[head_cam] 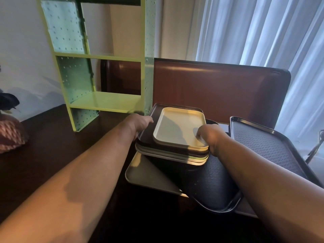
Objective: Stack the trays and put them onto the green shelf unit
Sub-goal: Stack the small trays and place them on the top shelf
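Trays fill the right half of the dark table (52, 146) in the head view: a stack of small trays (168, 153), a cream tray (178, 127) uppermost on a dark brown one with pale and green rims beneath, rests on a textured black tray (210, 186), which overlaps a flat grey tray (143, 174) near the front edge. The left hand (138, 123) clamps the stack's left rim; the right hand (208, 135) clamps its right rim, thumb on the cream tray. Another black tray (263, 146) leans tilted at the table's right edge, just beside the right forearm. The green shelf unit (98, 67) stands at the table's back edge, its lower shelf bare and open toward the stack, its right post just beside the stack's far corner. Left of the hands the tabletop lies open as far as a pink knitted object (10, 134) at the left edge
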Action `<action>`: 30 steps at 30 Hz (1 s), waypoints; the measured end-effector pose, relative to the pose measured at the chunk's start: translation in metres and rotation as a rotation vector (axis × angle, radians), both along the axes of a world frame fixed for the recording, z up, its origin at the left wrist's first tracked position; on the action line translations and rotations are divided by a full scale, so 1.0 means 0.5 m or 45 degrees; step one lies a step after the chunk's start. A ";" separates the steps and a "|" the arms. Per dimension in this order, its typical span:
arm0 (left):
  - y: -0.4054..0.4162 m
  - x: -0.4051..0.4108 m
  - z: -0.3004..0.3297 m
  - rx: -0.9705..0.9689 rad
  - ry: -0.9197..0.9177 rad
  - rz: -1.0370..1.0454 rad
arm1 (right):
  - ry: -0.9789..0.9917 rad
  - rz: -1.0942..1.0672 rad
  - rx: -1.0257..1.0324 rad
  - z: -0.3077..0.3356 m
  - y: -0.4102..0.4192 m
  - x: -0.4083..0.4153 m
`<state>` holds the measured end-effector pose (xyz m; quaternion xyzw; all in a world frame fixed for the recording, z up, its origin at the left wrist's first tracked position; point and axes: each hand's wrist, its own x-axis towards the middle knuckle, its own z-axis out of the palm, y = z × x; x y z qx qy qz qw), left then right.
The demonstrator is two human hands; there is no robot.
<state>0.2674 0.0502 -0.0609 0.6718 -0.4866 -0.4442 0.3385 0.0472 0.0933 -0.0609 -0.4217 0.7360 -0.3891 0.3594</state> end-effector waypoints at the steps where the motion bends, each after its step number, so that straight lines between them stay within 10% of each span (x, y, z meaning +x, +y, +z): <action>1: -0.004 -0.001 0.000 0.001 0.036 0.019 | -0.004 -0.018 0.006 -0.005 -0.006 -0.008; 30: 0.055 -0.046 0.011 -0.009 0.468 -0.114 | -0.299 0.174 -0.449 0.043 0.102 -0.084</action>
